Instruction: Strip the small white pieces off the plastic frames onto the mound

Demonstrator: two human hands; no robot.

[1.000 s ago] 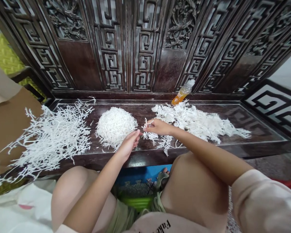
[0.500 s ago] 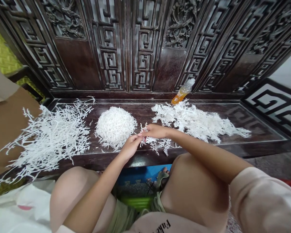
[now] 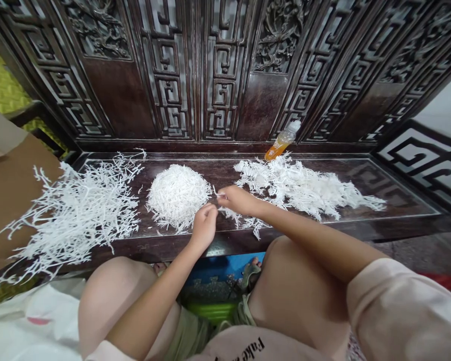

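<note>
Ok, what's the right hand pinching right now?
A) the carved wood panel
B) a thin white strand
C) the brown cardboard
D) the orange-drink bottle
B: the fingertips of the right hand close on a thin white strand that pokes out past them, between the round white mound and the spread white tangle.

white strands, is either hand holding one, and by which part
The right hand pinches a thin white strand by one end; for the left hand, it cannot be told.
</note>
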